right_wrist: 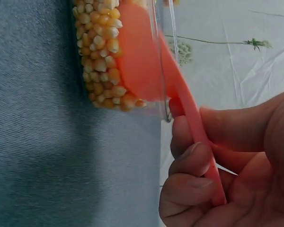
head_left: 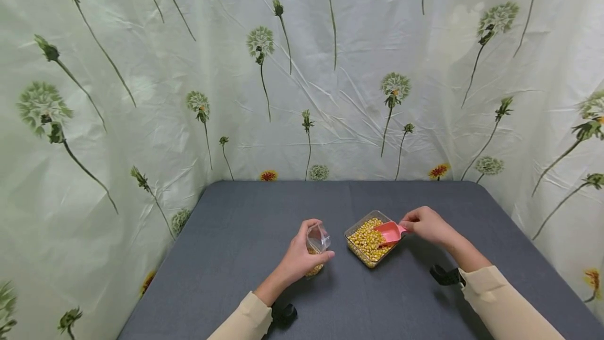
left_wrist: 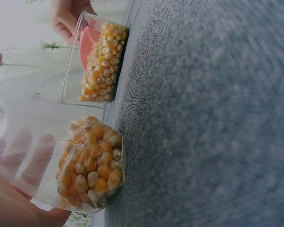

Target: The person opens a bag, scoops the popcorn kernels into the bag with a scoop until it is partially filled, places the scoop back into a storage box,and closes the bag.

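A clear plastic bag (left_wrist: pixel 92 165) with corn kernels in its lower part stands on the table. My left hand (head_left: pixel 304 253) holds it around the upper part, thumb on one side and fingers on the other; its mouth gapes. To the right, a clear square container (head_left: pixel 369 265) holds yellow corn kernels (head_left: pixel 365 240). My right hand (head_left: pixel 427 224) grips the handle of a pink scoop (right_wrist: pixel 142 52) at the container's right rim. The scoop's bowl lies inside the container, against the kernels, its front edge partly hidden among them.
A dark grey cloth covers the table (head_left: pixel 255 214). Behind it and at the sides hangs a pale curtain (head_left: pixel 349 67) printed with dandelions. Black straps (head_left: pixel 445 275) show by both wrists, below the light sleeves.
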Demonstrator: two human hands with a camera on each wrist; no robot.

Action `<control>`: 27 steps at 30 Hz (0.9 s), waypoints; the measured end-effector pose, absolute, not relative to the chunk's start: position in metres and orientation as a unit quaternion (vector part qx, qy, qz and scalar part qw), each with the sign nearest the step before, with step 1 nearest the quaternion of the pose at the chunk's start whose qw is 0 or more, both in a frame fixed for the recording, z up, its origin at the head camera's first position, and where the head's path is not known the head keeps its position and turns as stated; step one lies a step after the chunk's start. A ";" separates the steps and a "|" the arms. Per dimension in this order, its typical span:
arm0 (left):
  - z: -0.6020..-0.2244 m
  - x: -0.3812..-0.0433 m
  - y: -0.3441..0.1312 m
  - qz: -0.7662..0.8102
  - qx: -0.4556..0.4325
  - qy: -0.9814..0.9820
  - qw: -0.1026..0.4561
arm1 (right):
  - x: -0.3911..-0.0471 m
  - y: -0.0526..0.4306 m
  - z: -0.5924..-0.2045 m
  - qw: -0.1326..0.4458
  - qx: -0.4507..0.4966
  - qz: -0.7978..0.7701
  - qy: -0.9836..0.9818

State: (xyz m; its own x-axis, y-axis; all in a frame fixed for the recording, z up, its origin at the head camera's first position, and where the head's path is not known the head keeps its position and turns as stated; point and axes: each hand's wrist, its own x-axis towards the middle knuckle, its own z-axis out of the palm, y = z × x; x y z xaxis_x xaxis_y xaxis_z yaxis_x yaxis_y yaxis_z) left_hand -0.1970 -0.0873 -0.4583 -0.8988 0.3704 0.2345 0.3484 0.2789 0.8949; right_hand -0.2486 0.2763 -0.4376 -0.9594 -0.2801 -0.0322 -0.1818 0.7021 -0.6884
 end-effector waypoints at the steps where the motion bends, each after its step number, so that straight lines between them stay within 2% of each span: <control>1: -0.459 -0.197 -0.087 0.557 0.225 0.799 0.010 | -0.247 0.278 -0.439 0.073 -0.119 -0.378 0.915; 6: -0.476 -0.207 -0.087 0.555 0.220 0.802 0.007 | -0.242 0.284 -0.446 0.092 -0.076 -0.447 0.887; 11: -0.498 -0.218 -0.088 0.556 0.218 0.802 0.002 | -0.239 0.285 -0.453 0.087 -0.048 -0.490 0.866; 27: -0.503 -0.218 -0.089 0.563 0.233 0.793 -0.016 | -0.241 0.282 -0.450 0.072 -0.027 -0.547 0.833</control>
State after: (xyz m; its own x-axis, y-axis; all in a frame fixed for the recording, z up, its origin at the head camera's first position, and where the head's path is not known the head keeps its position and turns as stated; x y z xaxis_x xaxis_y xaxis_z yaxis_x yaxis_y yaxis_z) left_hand -0.2176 -0.0892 -0.5025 -0.8909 0.3510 0.2881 0.3880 0.2586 0.8846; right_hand -0.2410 0.2820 -0.4502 -0.9881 -0.1242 -0.0908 0.0340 0.3992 -0.9162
